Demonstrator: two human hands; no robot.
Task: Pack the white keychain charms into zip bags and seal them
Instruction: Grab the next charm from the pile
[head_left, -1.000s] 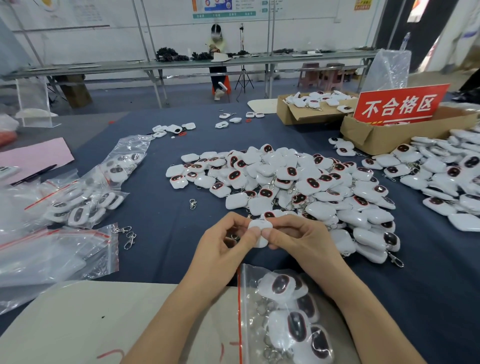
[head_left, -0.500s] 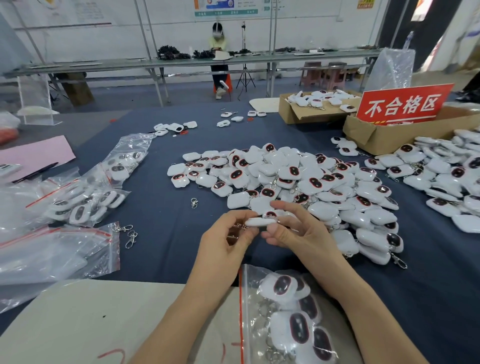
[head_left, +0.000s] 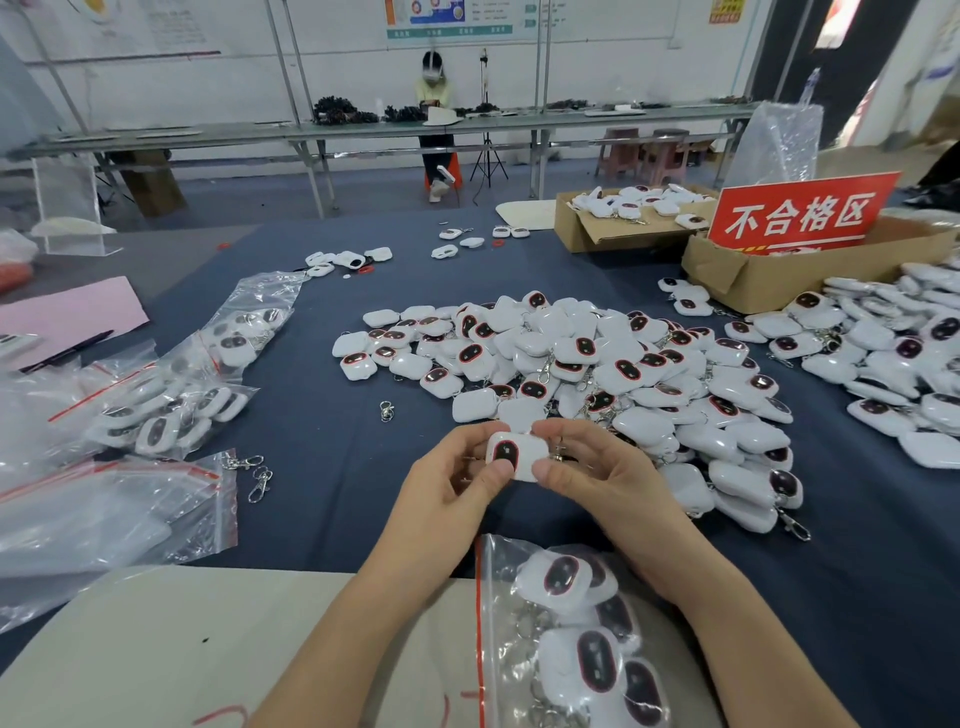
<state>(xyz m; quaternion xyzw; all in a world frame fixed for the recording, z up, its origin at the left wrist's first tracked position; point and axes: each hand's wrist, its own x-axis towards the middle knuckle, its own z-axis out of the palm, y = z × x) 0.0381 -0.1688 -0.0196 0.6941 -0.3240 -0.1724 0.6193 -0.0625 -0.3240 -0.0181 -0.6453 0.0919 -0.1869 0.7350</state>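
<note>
Fingers (head_left: 496, 470), left and right, pinch one charm (head_left: 519, 457); zip bag (head_left: 498, 566) below them part-filled, I judge unsealed; large pile (head_left: 613, 364) beyond unpacked.

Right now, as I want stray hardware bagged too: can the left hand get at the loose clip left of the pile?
Probably yes: the loose clip lies on bare cloth near the left hand, nothing between, though that hand would first release the charm it pinches.
</note>
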